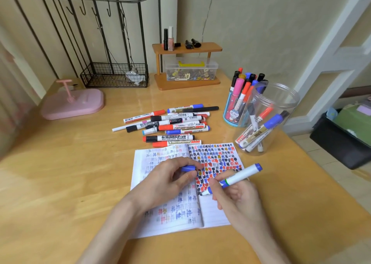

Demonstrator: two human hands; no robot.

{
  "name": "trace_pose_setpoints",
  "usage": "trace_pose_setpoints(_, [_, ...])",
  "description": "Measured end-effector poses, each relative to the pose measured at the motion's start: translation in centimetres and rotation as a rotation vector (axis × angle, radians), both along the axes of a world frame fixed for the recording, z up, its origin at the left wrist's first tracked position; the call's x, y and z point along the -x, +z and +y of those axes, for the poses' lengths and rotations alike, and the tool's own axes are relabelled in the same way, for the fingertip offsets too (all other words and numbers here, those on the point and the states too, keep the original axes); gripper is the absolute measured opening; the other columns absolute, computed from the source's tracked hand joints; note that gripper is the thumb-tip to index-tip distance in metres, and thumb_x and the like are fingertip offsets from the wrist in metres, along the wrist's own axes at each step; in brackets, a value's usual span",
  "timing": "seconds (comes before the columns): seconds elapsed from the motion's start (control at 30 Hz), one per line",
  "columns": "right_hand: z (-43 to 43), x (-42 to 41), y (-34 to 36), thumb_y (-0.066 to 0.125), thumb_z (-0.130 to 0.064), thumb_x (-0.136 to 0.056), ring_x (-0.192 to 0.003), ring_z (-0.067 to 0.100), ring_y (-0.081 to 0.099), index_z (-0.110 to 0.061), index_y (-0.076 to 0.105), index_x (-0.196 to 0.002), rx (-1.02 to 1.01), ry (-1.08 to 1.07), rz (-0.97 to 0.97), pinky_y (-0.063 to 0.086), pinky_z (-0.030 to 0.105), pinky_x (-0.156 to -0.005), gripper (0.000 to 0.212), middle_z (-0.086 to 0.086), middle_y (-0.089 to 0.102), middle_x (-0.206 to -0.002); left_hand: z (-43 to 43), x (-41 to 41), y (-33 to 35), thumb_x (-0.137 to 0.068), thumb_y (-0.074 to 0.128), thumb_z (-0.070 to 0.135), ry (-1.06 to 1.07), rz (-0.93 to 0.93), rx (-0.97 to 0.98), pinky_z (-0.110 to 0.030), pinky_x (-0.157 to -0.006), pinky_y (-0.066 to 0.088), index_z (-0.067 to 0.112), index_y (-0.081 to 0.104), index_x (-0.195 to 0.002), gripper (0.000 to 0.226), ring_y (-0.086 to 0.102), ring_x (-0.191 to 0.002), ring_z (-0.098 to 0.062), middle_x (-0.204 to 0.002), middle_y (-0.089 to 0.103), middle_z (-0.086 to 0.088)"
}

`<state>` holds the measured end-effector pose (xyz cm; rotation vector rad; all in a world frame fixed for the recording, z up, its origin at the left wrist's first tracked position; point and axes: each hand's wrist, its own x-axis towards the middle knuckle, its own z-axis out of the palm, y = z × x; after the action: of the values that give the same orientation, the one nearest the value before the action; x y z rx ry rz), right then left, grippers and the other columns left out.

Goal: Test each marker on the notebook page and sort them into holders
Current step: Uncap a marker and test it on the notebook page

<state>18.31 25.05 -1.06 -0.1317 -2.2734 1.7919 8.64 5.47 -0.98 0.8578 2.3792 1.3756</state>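
Observation:
An open notebook (216, 209) lies on the wooden desk, its right page covered with blue, red and black test marks. My right hand (234, 195) grips a blue-and-white marker (239, 176) with its tip down on the right page. My left hand (170, 177) rests on the left page and pinches the marker's blue cap (188, 168). A pile of several markers (170, 123) lies beyond the notebook. A blue cup holder (235, 111) full of markers and a clear plastic jar (281, 97) holding several markers stand at the right.
A pink stand (74, 103) sits at the left, a wire basket rack (114, 77) behind it. A wooden shelf (188, 47) with small bottles and a clear box stands at the back. The desk's right edge drops to a dark bin (341, 143).

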Motion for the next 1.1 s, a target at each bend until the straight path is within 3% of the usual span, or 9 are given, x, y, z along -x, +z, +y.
trace_pose_setpoints(0.23, [0.0,0.0,-0.4,0.076,-0.024,-0.093,-0.052,0.015,0.057,-0.031,0.067,-0.084,-0.075,-0.001,0.006,0.045,0.035,-0.052,0.015,0.01,0.063,-0.062,0.0,-0.1,-0.2,-0.106,0.058,0.035,0.009,0.007,0.006,-0.022,-0.054,0.035,0.039,0.071,-0.121,0.02,0.039,-0.055,-0.005,-0.064,0.054,0.018])
trace_pose_setpoints(0.33, [0.0,0.1,-0.6,0.076,-0.022,-0.093,-0.051,0.016,0.052,-0.029,0.065,-0.084,-0.11,0.014,-0.006,0.041,0.037,-0.049,0.016,0.014,0.059,-0.062,0.0,-0.2,0.0,-0.105,0.06,0.035,0.003,0.007,0.004,-0.024,-0.057,0.038,0.04,0.071,-0.12,0.019,0.043,-0.058,-0.006,-0.077,0.067,0.01])
trace_pose_setpoints(0.5, [0.1,0.2,-0.5,0.075,-0.017,-0.092,-0.052,0.013,0.056,-0.031,0.066,-0.082,-0.064,-0.008,0.005,0.045,0.03,-0.051,0.02,0.009,0.062,-0.061,0.0,-0.2,-0.1,-0.104,0.06,0.039,0.003,-0.005,0.006,-0.044,-0.07,0.051,0.044,0.07,-0.12,0.019,0.059,-0.078,-0.031,-0.097,0.074,0.002])
trace_pose_setpoints(0.6, [0.0,0.1,-0.7,0.073,-0.032,-0.087,-0.052,0.015,0.053,-0.029,0.065,-0.082,-0.092,0.02,-0.012,0.04,0.035,-0.05,0.01,0.014,0.059,-0.061,0.0,-0.3,0.0,-0.104,0.061,0.038,-0.002,-0.002,0.005,-0.041,-0.064,0.048,0.042,0.071,-0.119,0.018,0.055,-0.073,-0.029,-0.092,0.072,-0.004])
trace_pose_setpoints(0.73, [0.2,0.1,-0.7,0.075,-0.019,-0.092,-0.052,0.017,0.051,-0.032,0.064,-0.08,-0.086,-0.006,0.008,0.04,0.035,-0.051,0.02,0.015,0.057,-0.061,0.0,-0.3,0.1,-0.104,0.061,0.039,-0.003,-0.01,0.003,-0.042,-0.063,0.046,0.043,0.07,-0.12,0.018,0.054,-0.072,-0.031,-0.091,0.071,-0.009])
trace_pose_setpoints(0.8, [0.1,0.1,-0.6,0.073,-0.027,-0.09,-0.051,0.022,0.051,-0.032,0.065,-0.08,-0.072,0.006,0.021,0.041,0.039,-0.05,0.014,0.016,0.057,-0.06,0.1,-0.3,0.1,-0.104,0.062,0.038,-0.002,0.0,-0.002,-0.039,-0.06,0.043,0.044,0.068,-0.12,0.019,0.049,-0.065,-0.024,-0.087,0.069,-0.01])
trace_pose_setpoints(0.9, [0.0,0.1,-0.7,0.069,-0.043,-0.085,-0.054,0.037,0.052,-0.031,0.064,-0.083,-0.136,0.021,0.001,0.041,0.049,-0.05,0.013,0.021,0.057,-0.062,0.2,-0.3,0.3,-0.1,0.069,0.036,0.024,-0.012,-0.04,-0.035,-0.067,0.049,0.04,0.067,-0.116,0.017,0.056,-0.07,-0.024,-0.092,0.074,0.005])
trace_pose_setpoints(1.03, [0.0,0.0,-0.6,0.068,-0.045,-0.084,-0.053,0.036,0.05,-0.031,0.064,-0.081,-0.089,0.005,0.007,0.041,0.05,-0.051,0.015,0.023,0.055,-0.063,0.4,-0.3,0.5,-0.093,0.076,0.035,0.089,-0.049,-0.113,-0.034,-0.074,0.056,0.03,0.066,-0.101,0.014,0.069,-0.078,-0.019,-0.093,0.076,0.007])
trace_pose_setpoints(1.1, [0.1,0.0,-0.8,0.068,-0.043,-0.085,-0.053,0.036,0.049,-0.031,0.063,-0.082,-0.126,0.013,0.0,0.039,0.046,-0.049,0.014,0.021,0.054,-0.061,0.5,-0.5,0.8,-0.09,0.074,0.041,0.1,-0.035,-0.13,-0.027,-0.066,0.052,0.027,0.068,-0.097,0.017,0.064,-0.068,-0.013,-0.085,0.075,0.007])
